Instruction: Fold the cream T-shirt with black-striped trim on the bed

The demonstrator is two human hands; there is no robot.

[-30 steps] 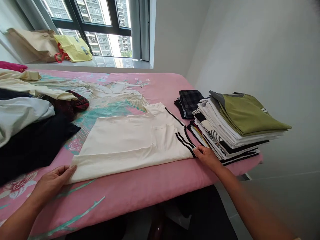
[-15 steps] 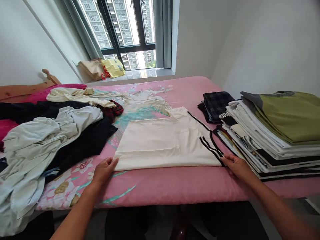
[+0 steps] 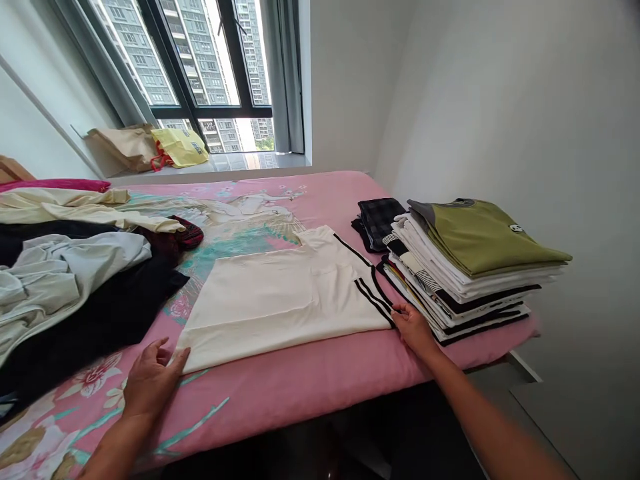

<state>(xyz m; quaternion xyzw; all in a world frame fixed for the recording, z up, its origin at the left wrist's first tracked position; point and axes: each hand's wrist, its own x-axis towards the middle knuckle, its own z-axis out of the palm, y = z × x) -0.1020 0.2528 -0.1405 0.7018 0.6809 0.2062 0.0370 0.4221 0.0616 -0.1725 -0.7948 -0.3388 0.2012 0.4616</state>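
Note:
A cream short-sleeved shirt with black trim lies folded lengthwise on the pink floral bedsheet. Its black-edged neck end points right, and its plain hem end is at the left. My left hand rests at the near left corner of the shirt, thumb against the cloth and fingers apart from it. At the near right corner, my right hand pinches the black-trimmed edge between thumb and fingers. The cloth between the hands lies mostly flat, with light creases.
A tall stack of folded clothes, topped by an olive shirt, stands at the right. Behind it sits a small dark checked pile. Loose clothes heap at the left. Paper bag and yellow bag are on the windowsill.
The view has turned to the right, so everything sits farther left. My left hand's fingers have loosened and spread at the shirt's corner. My right hand keeps its pinch on the trimmed edge.

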